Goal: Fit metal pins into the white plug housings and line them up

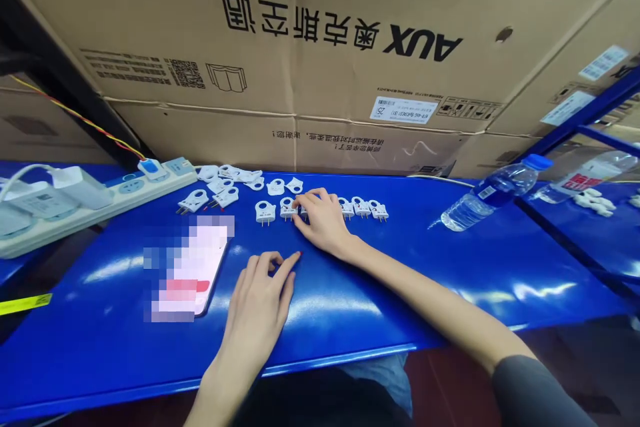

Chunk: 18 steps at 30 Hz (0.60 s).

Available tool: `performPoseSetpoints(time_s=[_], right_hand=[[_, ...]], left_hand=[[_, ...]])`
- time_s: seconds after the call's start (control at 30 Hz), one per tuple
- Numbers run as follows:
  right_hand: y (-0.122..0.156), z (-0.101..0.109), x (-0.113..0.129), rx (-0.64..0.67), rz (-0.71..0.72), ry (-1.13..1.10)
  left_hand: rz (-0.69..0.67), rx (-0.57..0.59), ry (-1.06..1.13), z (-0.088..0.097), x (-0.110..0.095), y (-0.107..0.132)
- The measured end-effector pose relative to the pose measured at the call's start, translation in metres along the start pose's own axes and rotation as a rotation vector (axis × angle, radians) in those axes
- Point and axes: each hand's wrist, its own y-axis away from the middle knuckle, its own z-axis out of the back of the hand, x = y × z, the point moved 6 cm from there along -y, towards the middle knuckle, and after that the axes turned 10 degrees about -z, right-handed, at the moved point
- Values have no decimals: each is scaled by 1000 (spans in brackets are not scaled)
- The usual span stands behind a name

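My right hand [325, 221] reaches to a row of white two-pin plugs with ring-shaped handles. Its thumb and forefinger close on the right side of one plug [287, 208], and the palm hides the plugs behind it. To the left of that stands another plug [265, 212], pins toward me; several more, such as one plug [379, 209], continue at the right. My left hand [263, 290] rests nearer on the blue tabletop, forefinger stretched out and the other fingers loosely bent. A tiny red piece [301, 253] shows at that fingertip; whether it is held is unclear.
A phone [213, 267], partly pixelated, lies left of my left hand. Behind it is a loose heap of white plugs [225, 180]. A power strip [130, 193] runs along the left. A water bottle [480, 200] lies at right. A large cardboard box [320, 93] closes off the back.
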Motion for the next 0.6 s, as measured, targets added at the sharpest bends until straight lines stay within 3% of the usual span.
performPoseSetpoints(time_s=[0.23,0.4,0.6], right_hand=[[-4,5,8,-1,31,7],[-12,-2,31,81,237,91],[-20,-11,45,120,335,119]], left_hand=[[-41,-1,42,1,-2,2],[-137,58,94,-3,-5,3],[-70,29,162,-1,0,4]])
